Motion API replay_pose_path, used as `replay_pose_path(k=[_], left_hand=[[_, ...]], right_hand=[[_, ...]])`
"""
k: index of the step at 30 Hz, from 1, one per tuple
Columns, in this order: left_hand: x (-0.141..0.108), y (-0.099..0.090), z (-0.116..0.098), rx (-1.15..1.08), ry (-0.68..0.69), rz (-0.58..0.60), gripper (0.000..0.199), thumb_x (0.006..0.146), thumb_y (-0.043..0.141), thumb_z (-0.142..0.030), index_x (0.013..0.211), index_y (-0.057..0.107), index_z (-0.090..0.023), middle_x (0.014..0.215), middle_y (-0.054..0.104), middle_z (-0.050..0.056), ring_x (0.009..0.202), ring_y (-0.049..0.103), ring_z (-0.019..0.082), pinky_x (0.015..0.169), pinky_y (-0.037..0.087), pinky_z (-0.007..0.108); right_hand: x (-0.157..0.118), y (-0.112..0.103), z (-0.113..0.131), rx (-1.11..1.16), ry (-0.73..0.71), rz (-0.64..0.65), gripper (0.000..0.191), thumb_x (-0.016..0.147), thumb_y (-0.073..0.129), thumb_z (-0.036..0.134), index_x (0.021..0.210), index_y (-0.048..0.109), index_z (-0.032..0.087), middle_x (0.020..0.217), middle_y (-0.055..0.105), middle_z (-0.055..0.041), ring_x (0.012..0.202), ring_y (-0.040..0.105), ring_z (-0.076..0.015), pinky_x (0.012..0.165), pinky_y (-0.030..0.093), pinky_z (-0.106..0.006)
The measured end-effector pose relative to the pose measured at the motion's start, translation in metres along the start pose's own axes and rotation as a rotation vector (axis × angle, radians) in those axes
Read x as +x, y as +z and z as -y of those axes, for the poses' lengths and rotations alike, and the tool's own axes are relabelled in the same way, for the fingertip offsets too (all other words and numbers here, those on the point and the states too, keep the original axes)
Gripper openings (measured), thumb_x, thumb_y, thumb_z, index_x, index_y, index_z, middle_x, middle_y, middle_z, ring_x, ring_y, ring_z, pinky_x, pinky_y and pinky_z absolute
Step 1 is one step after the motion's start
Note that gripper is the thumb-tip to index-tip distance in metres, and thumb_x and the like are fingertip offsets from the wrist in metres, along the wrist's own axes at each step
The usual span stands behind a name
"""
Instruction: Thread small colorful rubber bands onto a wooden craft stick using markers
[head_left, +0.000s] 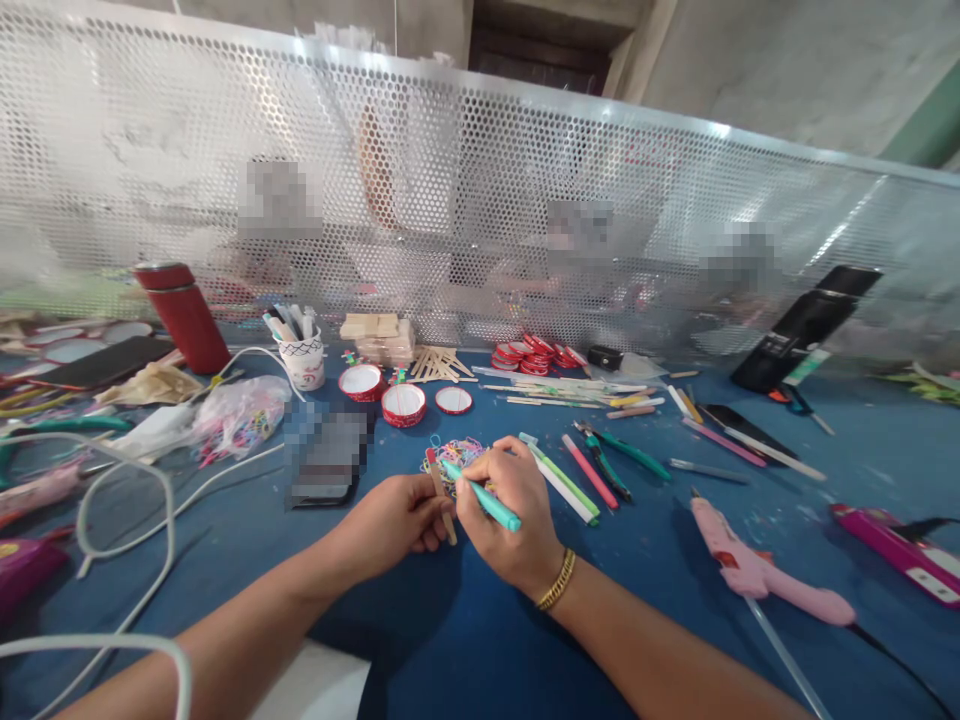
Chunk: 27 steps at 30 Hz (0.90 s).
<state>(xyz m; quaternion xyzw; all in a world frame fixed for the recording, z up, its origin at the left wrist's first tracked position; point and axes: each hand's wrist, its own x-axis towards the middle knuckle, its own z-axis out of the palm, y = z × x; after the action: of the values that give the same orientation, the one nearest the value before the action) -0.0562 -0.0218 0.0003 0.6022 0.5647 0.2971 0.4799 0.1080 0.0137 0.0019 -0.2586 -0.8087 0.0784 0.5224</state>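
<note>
My left hand (409,515) is closed on a flat wooden stick (448,522) whose upper end is red. In my right hand (517,510), which wears a gold bracelet at the wrist, is a turquoise marker (491,502). Its tip points up and left, close to the stick; whether they touch cannot be made out. Behind both hands lies a pile of thin colourful bands (469,450). White, green and pink markers (590,470) rest to the right of my right hand.
Pliers (600,460), a pink glue gun (750,560) and a black bottle (802,330) stand or lie on the right. A phone (330,460), white cable (172,500), red flask (184,320) and cup of pens (301,360) are on the left. Red-rimmed discs (403,402) lie ahead, before a perforated metal screen (480,190).
</note>
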Motion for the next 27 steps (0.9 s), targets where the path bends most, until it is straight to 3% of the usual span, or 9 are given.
replay_pose_path(k=[14, 27], left_hand=[[0.0012, 0.0004, 0.004, 0.0, 0.003, -0.021, 0.021, 0.084, 0.049, -0.035, 0.074, 0.056, -0.017, 0.066, 0.063, 0.0, 0.055, 0.057, 0.009, 0.052, 0.044, 0.019], [-0.0004, 0.0006, -0.0018, -0.029, -0.033, -0.002, 0.029, 0.084, 0.05, -0.043, 0.075, 0.056, -0.017, 0.069, 0.065, 0.001, 0.056, 0.057, 0.009, 0.053, 0.044, 0.02]], right_hand=[[-0.0025, 0.0036, 0.0025, 0.038, -0.018, 0.064, 0.006, 0.085, 0.051, 0.019, 0.079, 0.051, 0.021, 0.067, 0.057, 0.0029, 0.063, 0.052, -0.0132, 0.09, 0.04, -0.039], [0.0002, 0.0, -0.0004, -0.011, -0.001, 0.003, 0.008, 0.082, 0.052, 0.016, 0.076, 0.051, 0.021, 0.065, 0.055, 0.0028, 0.062, 0.053, -0.0137, 0.086, 0.041, -0.038]])
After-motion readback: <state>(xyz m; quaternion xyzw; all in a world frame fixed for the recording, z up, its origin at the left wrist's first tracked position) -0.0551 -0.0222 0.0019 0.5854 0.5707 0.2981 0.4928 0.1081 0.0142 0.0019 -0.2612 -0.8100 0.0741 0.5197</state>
